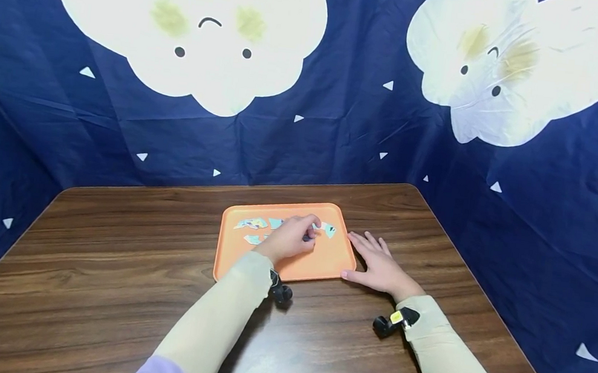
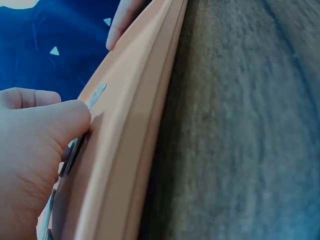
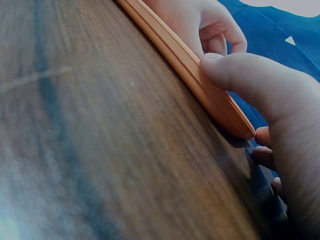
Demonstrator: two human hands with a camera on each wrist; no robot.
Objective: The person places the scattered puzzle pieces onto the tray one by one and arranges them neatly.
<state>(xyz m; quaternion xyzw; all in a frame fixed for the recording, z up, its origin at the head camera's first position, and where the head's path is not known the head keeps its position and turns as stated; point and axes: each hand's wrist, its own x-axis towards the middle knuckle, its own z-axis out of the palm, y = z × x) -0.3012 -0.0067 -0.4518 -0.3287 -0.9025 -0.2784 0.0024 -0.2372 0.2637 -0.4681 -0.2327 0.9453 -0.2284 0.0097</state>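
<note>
An orange tray [image 1: 318, 267] lies on the table, bearing several flat, irregular picture pieces in light blue and white, such as a puzzle piece [image 1: 251, 224] at the left and another puzzle piece [image 1: 329, 230] at the right. Above the tray's middle, my left hand [image 1: 288, 238] has curled fingers and pinches a small dark-edged puzzle piece [image 2: 75, 154], mostly covered by the thumb. My right hand [image 1: 378, 266] rests at the tray's right side with fingers spread. Its thumb touches the rim near the front corner, and its fingertips lie along the right edge.
The wooden table [image 1: 105, 263] extends around the tray on all sides. A dark blue curtain [image 1: 335, 154] with white clouds and small triangles stands behind and to the right. Small black cameras are strapped to both wrists.
</note>
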